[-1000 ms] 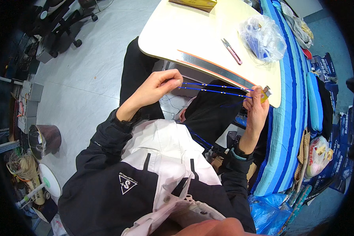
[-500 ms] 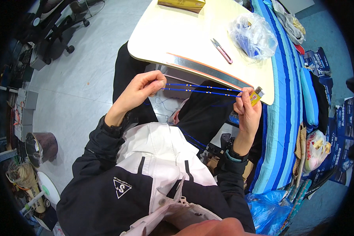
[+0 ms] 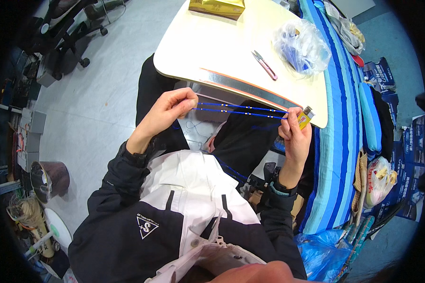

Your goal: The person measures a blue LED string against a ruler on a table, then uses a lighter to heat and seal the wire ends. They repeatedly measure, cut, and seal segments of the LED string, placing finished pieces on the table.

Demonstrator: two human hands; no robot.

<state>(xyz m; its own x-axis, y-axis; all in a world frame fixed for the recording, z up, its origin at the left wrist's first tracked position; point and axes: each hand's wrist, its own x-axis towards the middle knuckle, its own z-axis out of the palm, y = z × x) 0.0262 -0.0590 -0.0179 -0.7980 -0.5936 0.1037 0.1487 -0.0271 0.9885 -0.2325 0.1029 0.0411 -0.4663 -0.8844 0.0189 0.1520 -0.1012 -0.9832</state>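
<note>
Two strands of blue beaded cord with small gold beads stretch taut between my hands, just off the table's near edge. My left hand pinches one end of the cord between thumb and fingers. Closed on the other end is my right hand, which also has a yellow lighter tucked in its fingers, metal top pointing up and outward. Thin loose blue thread dangles below, over my lap. Ahead on the table lie pink-handled thread snips.
The pale table carries a dark ruler-like strip along its near edge, a clear plastic bag with blue contents and a yellow box. A blue-striped bed runs along the right. A bin and a wheeled chair stand left.
My right hand has shifted slightly left and down with the cord and lighter. The left hand has barely moved, and the cord stays taut.
</note>
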